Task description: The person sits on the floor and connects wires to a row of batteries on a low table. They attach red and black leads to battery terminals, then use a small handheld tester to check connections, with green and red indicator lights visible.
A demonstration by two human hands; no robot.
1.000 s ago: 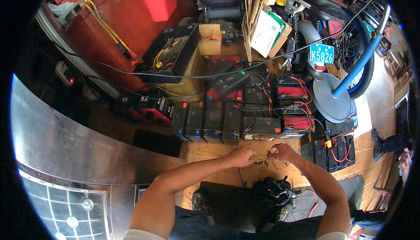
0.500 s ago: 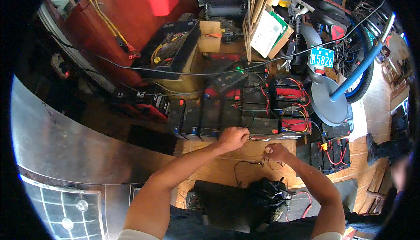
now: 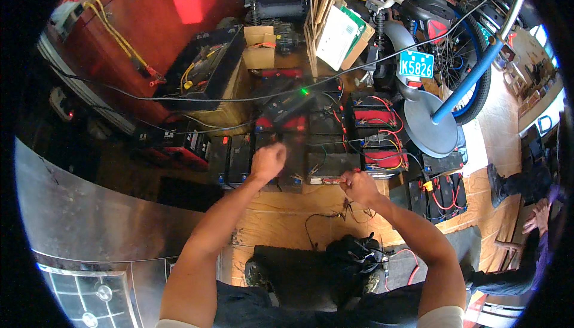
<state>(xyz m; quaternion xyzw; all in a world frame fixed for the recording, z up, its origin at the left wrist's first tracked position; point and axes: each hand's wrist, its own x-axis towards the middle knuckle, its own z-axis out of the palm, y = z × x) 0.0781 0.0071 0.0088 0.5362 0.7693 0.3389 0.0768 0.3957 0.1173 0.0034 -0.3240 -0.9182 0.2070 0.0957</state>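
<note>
Several black block-shaped batteries (image 3: pixel 333 163) stand side by side on the floor in front of me, some with red tops and thin wires. My left hand (image 3: pixel 269 162) is over the left part of the row, fingers curled; anything inside them is hidden. At the front edge of a battery lying crosswise, my right hand (image 3: pixel 360 187) has its fingers pinched together. What they hold is too small to make out. Loose thin leads (image 3: pixel 347 209) lie on the floor just below the right hand. A black device with a green light (image 3: pixel 287 104) rests on the batteries behind.
A long black cable (image 3: pixel 239 99) crosses above the batteries. At left stands a metal-fronted cabinet (image 3: pixel 101 208); behind, a black tray (image 3: pixel 200 68) on a box. A blue pole on a round grey base (image 3: pixel 431 126) stands right. Another person's hand (image 3: pixel 538 215) shows at far right.
My left hand has moved left and away from my right hand, over the batteries. My right hand has come forward to the battery's front edge. The whole view has shifted slightly.
</note>
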